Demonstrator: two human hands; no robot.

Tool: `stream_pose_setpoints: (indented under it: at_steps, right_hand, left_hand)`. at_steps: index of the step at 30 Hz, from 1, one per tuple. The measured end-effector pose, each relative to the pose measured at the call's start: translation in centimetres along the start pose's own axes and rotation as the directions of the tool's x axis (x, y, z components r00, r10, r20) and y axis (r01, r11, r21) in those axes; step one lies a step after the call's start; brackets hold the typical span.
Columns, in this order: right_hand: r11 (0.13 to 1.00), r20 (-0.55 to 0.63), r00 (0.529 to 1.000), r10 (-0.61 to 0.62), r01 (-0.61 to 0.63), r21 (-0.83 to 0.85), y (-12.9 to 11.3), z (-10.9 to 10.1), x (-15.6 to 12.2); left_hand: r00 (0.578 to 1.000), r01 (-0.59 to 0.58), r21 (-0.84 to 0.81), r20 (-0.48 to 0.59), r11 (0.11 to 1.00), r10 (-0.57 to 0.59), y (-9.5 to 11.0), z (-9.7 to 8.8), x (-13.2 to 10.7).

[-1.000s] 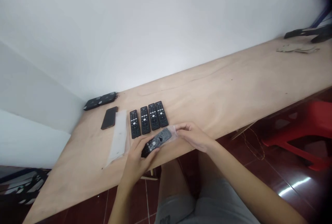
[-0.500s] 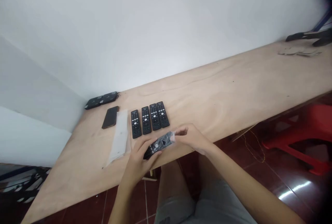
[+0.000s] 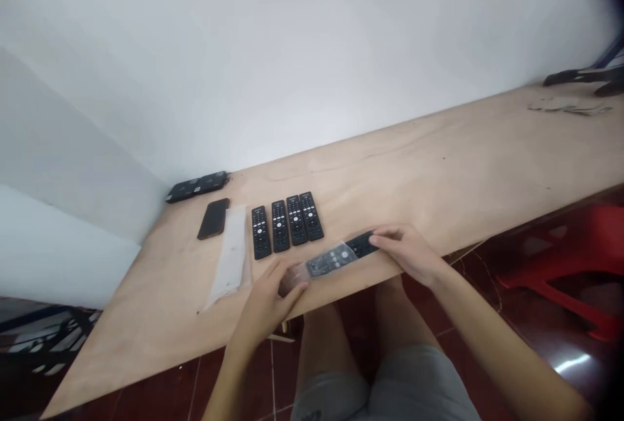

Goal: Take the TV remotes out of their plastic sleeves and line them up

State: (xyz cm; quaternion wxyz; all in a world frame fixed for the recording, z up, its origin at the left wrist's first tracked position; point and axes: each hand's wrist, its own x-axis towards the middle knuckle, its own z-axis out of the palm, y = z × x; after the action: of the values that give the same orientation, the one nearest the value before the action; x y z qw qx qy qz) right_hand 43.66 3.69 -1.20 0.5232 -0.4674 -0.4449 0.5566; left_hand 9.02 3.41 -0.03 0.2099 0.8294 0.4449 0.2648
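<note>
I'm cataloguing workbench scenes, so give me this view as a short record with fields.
left hand: holds the empty end of a plastic sleeve
right hand: fingers on the bare end of a remote
remote's state: partly inside the sleeve
row on table: four more remotes, beyond the hands
left of row: white wrapper, then a dark phone-like slab
far left corner: two black boxes
floor, right: red chair

One head-worn view, forward and down across the table [image 3: 414,174]
</note>
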Motion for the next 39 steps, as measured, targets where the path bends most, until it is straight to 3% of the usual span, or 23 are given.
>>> stream_pose_setpoints:
  at_steps: [3, 5, 7, 9, 13, 17, 25, 30, 34, 36, 39]
  right_hand:
    - [0.996, -0.213, 0.977, 0.0, 0.02, 0.092, 0.2, -4.3, -0.1]
    - [0.989, -0.385, 0.921, -0.052, 0.101, 0.108, 0.4, -6.7, 0.1]
    - [0.977, -0.476, 0.874, -0.095, 0.173, 0.123, 0.5, -7.9, 0.5]
    - [0.978, -0.504, 0.854, -0.131, 0.194, 0.074, 0.6, -7.8, 1.0]
    - [0.963, -0.411, 0.888, -0.209, 0.113, -0.245, 0.6, -4.5, 2.3]
    - [0.841, -0.209, 0.936, -0.282, 0.136, -0.524, 0.9, -0.5, 4.4]
    - [0.742, -0.042, 0.948, -0.317, 0.22, -0.634, 1.7, 5.1, 7.1]
    - [0.689, -0.034, 0.908, -0.418, 0.292, -0.663, 1.4, 6.4, 5.1]
    - [0.616, 0.164, 0.88, -0.445, 0.434, -0.658, 1.6, 6.4, 2.9]
    - [0.638, 0.223, 0.879, -0.421, 0.461, -0.616, 1.8, 6.0, 2.4]
    - [0.751, 0.206, 0.914, -0.35, 0.405, -0.521, 1.9, 5.1, 2.4]
  left_hand:
    - [1.0, 0.024, 0.013, -0.012, 1.0, -0.024, 0.0, 0.1, -0.1]
    - [1.0, 0.026, 0.001, -0.001, 1.0, -0.026, 0.1, 0.0, 0.0]
    - [1.0, 0.025, -0.018, -0.013, 1.0, -0.025, 0.2, 0.0, 0.1]
    - [0.999, 0.017, -0.037, -0.039, 0.999, -0.018, 0.1, -0.1, 0.2]
    - [0.998, 0.021, -0.042, -0.059, 0.999, -0.024, -0.4, 0.2, 0.2]
    - [0.996, 0.013, 0.013, -0.085, 1.0, -0.012, -0.6, 0.5, 0.0]
    - [0.998, -0.013, 0.026, -0.063, 1.0, 0.015, -0.2, 0.3, -0.1]
    - [0.998, -0.02, 0.002, -0.059, 1.0, 0.02, -0.1, 0.3, -0.2]
    - [0.997, -0.039, -0.042, -0.068, 0.998, 0.036, -0.4, 0.2, -0.3]
    - [0.997, -0.013, -0.054, -0.078, 0.998, 0.009, -0.8, 0.1, -0.4]
    - [0.989, 0.093, -0.087, -0.11, 0.992, -0.102, -1.5, -0.1, -0.5]
